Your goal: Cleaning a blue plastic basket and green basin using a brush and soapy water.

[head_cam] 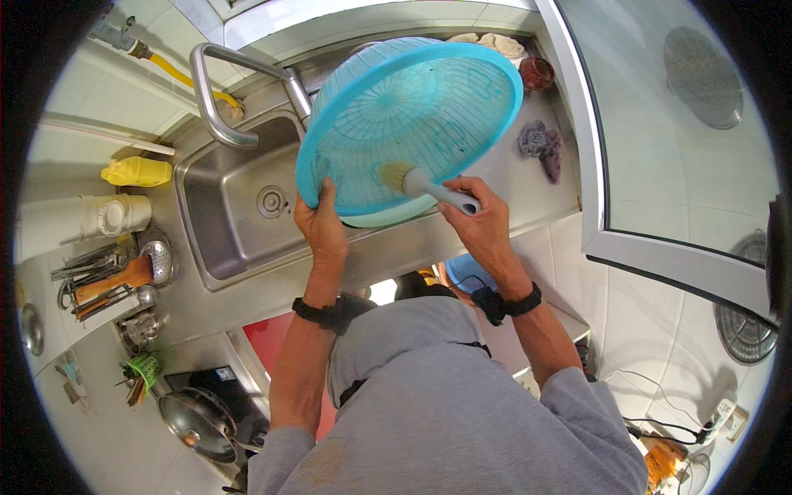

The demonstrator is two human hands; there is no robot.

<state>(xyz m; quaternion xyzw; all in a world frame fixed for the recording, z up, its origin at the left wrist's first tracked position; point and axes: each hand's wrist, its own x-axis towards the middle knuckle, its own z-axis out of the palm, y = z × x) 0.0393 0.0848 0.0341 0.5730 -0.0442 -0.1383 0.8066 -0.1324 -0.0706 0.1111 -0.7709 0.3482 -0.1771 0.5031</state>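
A large round blue plastic colander basket (396, 117) is tilted over the steel counter beside the sink, its open side facing me. My left hand (322, 229) grips its rim at the lower left, thumb on the inside. In my right hand (479, 216) is the grey handle of a round brush (427, 185), whose pale bristles touch the basket's lower inner wall. Dark specks show on the mesh. Under the basket part of a pale green rounded object (393, 215) is visible; the rest of it is hidden.
A steel sink (238, 247) with a bent faucet (213, 93) lies left of the basket. Right of it are a dark scouring pad (540, 145), a reddish jar (536, 73) and an open window frame (594, 124). A yellow bottle (137, 172) stands at the left.
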